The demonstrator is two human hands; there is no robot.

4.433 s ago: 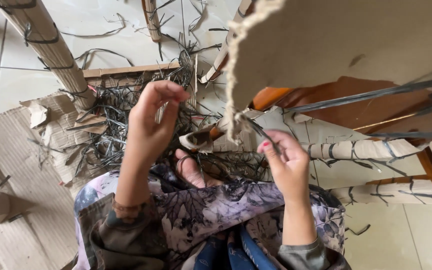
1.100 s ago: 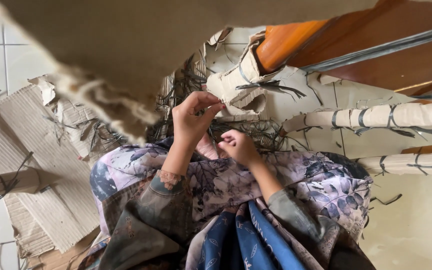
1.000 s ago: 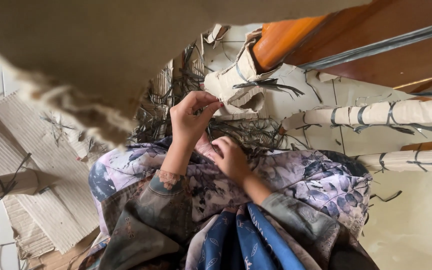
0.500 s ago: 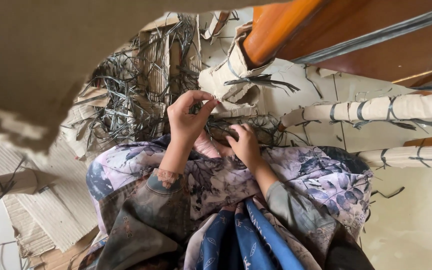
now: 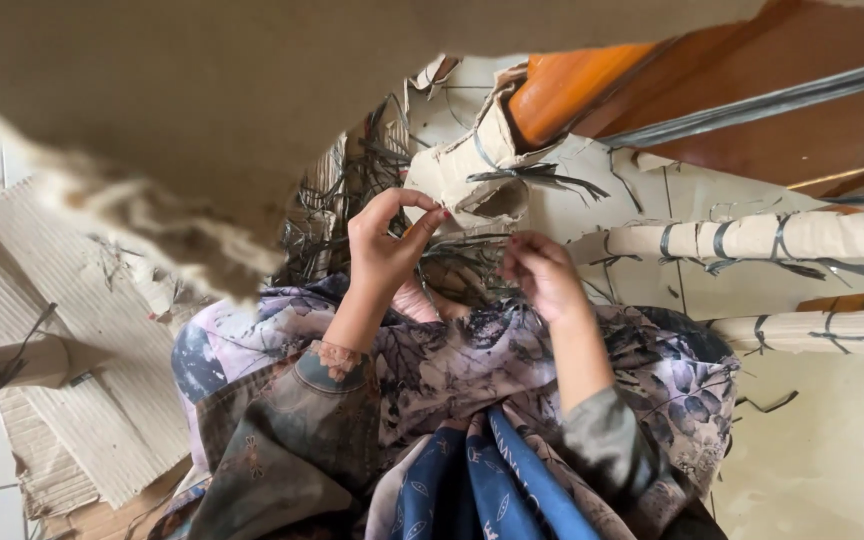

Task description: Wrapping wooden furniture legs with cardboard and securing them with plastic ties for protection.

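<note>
Pinching a thin dark plastic strap [image 5: 472, 240] between thumb and forefinger, the left hand [image 5: 382, 250] hovers over the tangled heap of cut dark straps [image 5: 352, 215]. The right hand [image 5: 542, 272] looks curled on the same strap, beside the cardboard-wrapped orange wooden leg [image 5: 512, 140].

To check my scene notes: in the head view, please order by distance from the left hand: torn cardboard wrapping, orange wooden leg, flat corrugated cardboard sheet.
From the left hand:
1. Torn cardboard wrapping, just above the fingers.
2. Orange wooden leg, up to the right.
3. Flat corrugated cardboard sheet, on the floor, far left.
</note>
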